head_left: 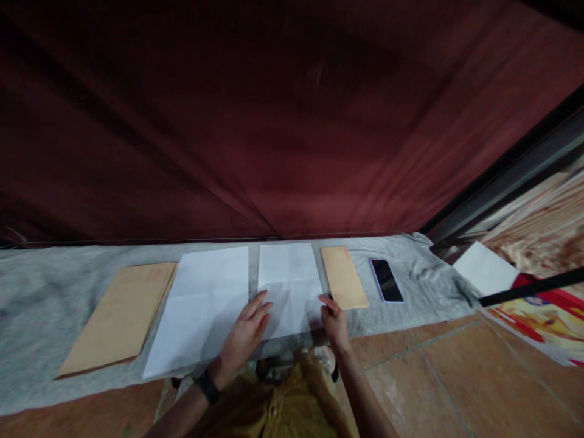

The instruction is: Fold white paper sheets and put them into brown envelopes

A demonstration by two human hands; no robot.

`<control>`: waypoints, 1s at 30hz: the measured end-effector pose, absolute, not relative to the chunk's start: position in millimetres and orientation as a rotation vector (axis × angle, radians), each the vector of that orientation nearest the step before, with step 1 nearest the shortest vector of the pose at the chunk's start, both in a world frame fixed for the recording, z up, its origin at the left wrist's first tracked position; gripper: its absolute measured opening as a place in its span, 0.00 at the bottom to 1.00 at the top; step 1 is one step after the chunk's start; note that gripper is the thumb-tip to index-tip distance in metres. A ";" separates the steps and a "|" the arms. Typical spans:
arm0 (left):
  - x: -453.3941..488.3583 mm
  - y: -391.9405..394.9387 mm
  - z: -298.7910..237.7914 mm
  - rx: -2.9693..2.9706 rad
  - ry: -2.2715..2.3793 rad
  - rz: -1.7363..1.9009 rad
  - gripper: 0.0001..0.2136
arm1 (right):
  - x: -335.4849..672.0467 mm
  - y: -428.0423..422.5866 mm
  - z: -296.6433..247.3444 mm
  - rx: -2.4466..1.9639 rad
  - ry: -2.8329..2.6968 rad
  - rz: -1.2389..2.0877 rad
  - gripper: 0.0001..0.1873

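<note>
A creased white sheet of paper [292, 274] lies flat in front of me on the grey cloth. My left hand [249, 322], with a dark band on its wrist, rests at the sheet's left edge, its fingers stretched out and a little apart. At the right edge, my right hand [335, 322] touches the paper with its fingertips; they are partly bent, with a gap between them. Left of this sheet is a larger white sheet [205, 298] with faint fold lines. A small brown envelope [345, 278] lies just beyond my right hand.
A stack of larger brown envelopes [121, 316] lies at the left. To the right is a phone [387, 281] with a dark screen. The grey cloth [420, 274] covers the narrow surface, backed by a dark red curtain [292, 121]. A printed red-and-yellow box [542, 316] stands at right.
</note>
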State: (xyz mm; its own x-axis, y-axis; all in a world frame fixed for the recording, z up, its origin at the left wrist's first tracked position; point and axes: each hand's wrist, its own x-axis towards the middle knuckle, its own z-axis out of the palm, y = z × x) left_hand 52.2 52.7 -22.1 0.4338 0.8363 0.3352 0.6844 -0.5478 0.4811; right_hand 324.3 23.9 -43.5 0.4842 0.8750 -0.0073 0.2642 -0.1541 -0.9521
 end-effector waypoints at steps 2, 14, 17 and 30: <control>61.0 34.4 -23.2 2.524 1.232 0.707 0.15 | 323.8 22.2 -47.0 -1.691 -0.988 0.726 0.19; 73.3 12.5 -36.1 2.700 1.252 0.468 0.19 | 312.3 11.7 -42.9 -1.724 -1.419 0.316 0.21; 77.1 9.0 -34.0 2.738 1.219 0.469 0.22 | 305.7 6.7 -36.4 -1.679 -1.587 0.262 0.22; 83.3 -4.3 -39.5 2.789 1.165 0.194 0.32 | 288.2 -3.4 -53.7 -1.597 -2.023 0.213 0.29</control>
